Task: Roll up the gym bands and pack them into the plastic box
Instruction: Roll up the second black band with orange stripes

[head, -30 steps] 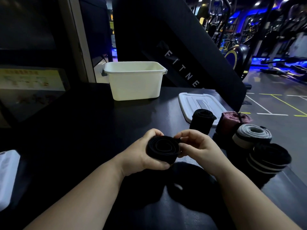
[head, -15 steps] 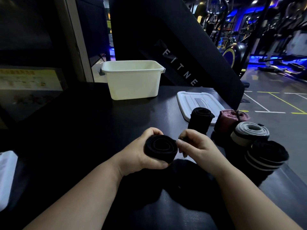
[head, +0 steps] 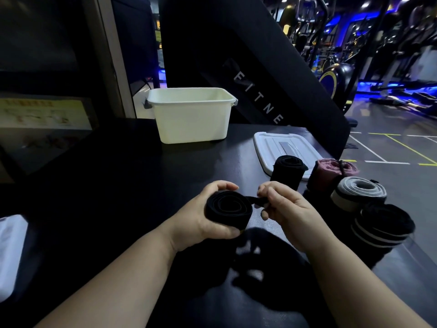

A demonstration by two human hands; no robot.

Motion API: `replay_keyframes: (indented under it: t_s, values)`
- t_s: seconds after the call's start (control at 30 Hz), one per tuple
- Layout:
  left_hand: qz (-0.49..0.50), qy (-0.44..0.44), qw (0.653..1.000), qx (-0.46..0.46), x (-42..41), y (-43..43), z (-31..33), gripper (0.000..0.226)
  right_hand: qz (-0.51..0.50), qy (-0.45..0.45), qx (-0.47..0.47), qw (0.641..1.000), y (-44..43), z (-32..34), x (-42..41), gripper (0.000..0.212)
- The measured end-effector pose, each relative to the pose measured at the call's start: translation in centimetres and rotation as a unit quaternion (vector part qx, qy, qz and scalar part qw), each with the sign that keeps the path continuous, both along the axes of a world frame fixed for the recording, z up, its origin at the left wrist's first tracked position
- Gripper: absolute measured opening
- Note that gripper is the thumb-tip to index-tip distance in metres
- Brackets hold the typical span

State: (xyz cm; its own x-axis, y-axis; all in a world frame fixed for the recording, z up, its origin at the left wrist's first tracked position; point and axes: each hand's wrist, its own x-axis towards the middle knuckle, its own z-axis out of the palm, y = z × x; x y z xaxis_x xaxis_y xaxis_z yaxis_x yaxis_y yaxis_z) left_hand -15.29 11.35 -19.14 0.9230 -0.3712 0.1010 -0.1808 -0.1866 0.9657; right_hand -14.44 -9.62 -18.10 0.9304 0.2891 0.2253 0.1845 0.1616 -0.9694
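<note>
pointing upward, axis of black band roll

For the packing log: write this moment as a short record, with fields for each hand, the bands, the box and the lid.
left hand: grips the black roll, spiral end towards the camera
right hand: pinches the loose tail of that roll
other rolls: four on the table at right: second black roll, pink roll, grey roll, striped roll
plastic box: white, open, at the far side; no band visible inside
lid: flat on the table, right of the box
</note>
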Motion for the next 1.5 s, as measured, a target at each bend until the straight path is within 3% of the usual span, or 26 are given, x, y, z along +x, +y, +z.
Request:
replay_keyframes:
  t_s: [0.13, 0.3, 0.47, 0.6, 0.77, 0.87, 1.07, 1.13, 1.2, 1.27, 1.33, 1.4, 1.5]
  values:
    - [0.008, -0.010, 1.000, 0.005, -0.03, 0.06, -0.15, 0.073, -0.034, -0.007, -0.091, 0.995, 0.33, 0.41, -0.22, 0.031]
    - [0.024, -0.026, 0.999, 0.003, -0.01, -0.03, -0.19, 0.072, -0.080, -0.021, -0.073, 0.994, 0.37, 0.09, 0.08, 0.011]
    - [0.020, -0.033, 0.999, 0.006, 0.01, -0.17, -0.35, 0.073, -0.090, -0.012, -0.025, 0.996, 0.23, -0.05, 0.38, 0.028]
    - [0.019, -0.035, 0.999, 0.005, 0.06, -0.18, -0.34, 0.073, -0.099, 0.048, 0.042, 0.993, 0.13, -0.04, 0.52, 0.020]
    - [0.019, -0.034, 0.999, 0.001, 0.09, -0.06, -0.35, 0.072, -0.102, 0.070, 0.010, 0.992, 0.18, 0.16, 0.41, 0.008]
    - [0.024, -0.033, 0.999, -0.005, 0.13, 0.06, -0.40, 0.070, -0.079, 0.105, 0.036, 0.991, 0.10, 0.27, 0.33, 0.003]
    - [0.014, -0.031, 0.999, 0.001, 0.17, -0.06, -0.41, 0.070, -0.009, 0.216, 0.154, 0.964, 0.08, 0.38, 0.27, 0.020]
    - [0.010, -0.027, 1.000, 0.002, 0.22, -0.13, -0.41, 0.069, -0.043, 0.199, 0.110, 0.973, 0.23, 0.27, 0.35, 0.027]
    - [0.009, -0.022, 1.000, -0.004, 0.23, -0.07, -0.44, 0.070, -0.097, 0.106, -0.052, 0.988, 0.41, 0.29, 0.11, 0.040]
    - [0.005, -0.019, 1.000, -0.007, 0.19, 0.00, -0.43, 0.070, -0.132, 0.006, -0.211, 0.968, 0.53, 0.24, -0.14, 0.056]
    - [0.002, -0.017, 1.000, -0.007, 0.15, 0.02, -0.38, 0.071, -0.133, -0.030, -0.253, 0.958, 0.36, -0.04, 0.01, 0.067]
    - [0.003, -0.018, 1.000, -0.009, 0.18, 0.04, -0.36, 0.072, -0.105, -0.015, -0.197, 0.975, 0.08, 0.01, 0.06, 0.065]
    - [-0.012, -0.018, 1.000, 0.000, 0.12, -0.12, -0.32, 0.070, 0.004, 0.088, 0.079, 0.993, -0.12, 0.07, 0.24, 0.034]
